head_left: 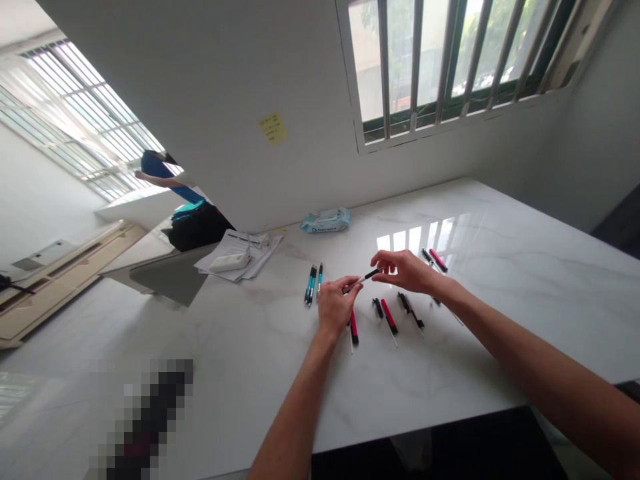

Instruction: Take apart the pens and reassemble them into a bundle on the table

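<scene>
Fingers: left fingers [347, 287] and right fingers [381, 261] closed on one slim pen [363, 280], pinching it from opposite ends.
Pen in hand: held level above the desk [500, 300], between my hands; black section toward the right, thin white section toward the left. Fine detail is too small to tell.
Left hand [336, 308]: over the desk, just right of two teal-and-black pens [311, 285] lying close together and a third [319, 280].
Right hand [406, 270]: above a row of loose pieces, near a short black piece [377, 307] and a black pen [411, 311].
Below the hands: red-and-black pens [389, 317] and [354, 327] lie on the desk, white ends pointing toward me.
Beyond right hand: another red-and-black pen [437, 260] sits beside a black piece [427, 256].
Far edge: pack of wet wipes [325, 220]; loose papers [240, 259] under a white box [229, 262].
Wall: yellow sticky note [273, 128] with handwriting; barred window [440, 60] above the desk.
</scene>
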{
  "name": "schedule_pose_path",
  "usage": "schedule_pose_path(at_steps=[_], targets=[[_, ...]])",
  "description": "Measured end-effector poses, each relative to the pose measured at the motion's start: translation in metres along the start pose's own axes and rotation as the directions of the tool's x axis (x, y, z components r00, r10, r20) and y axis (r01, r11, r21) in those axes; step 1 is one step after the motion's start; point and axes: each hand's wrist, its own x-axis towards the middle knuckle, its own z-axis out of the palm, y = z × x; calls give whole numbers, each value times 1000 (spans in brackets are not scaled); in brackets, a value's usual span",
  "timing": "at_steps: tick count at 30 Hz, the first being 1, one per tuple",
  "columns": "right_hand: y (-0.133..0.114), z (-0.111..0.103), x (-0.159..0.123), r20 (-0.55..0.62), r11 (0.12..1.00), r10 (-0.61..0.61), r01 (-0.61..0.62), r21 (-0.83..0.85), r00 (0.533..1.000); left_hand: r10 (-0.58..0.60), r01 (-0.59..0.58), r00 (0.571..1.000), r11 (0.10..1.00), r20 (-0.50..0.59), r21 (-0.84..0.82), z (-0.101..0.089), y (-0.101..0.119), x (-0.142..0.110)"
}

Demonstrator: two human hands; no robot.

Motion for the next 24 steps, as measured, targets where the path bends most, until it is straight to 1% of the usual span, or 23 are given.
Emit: schedule_pose_path(at_steps=[4,7,10,15,17,19,21,24], targets=[[-2,-1,0,-32,993,-116,115,-30,993,-29,28,999,998,-16,-62,0,-1,0],[-2,-2,1,-35,987,-149,147,-65,988,-35,33,999,997,-23,-70,1,-3,0],[0,-1,2,-29,989,-128,126,-76,991,-28,26,999,996,-22,-81,2,-3,1],[3,-1,2,15,987,1,1,-162,1000,30,-29,999,996,11,-86,3,-1,0],[3,-2,2,26,985,21,-17,-170,999,46,-44,999,996,24,-73,4,-1,0],[2,-4,1,12,991,-1,3,-135,1000,36,-34,999,996,16,-80,5,-2,0],[1,-6,0,-19,994,-48,46,-100,999,12,-12,1000,995,0,-99,4,-3,0],[-2,-7,-1,-47,988,-110,105,-113,993,-9,7,1000,994,-18,-107,3,-4,0]])
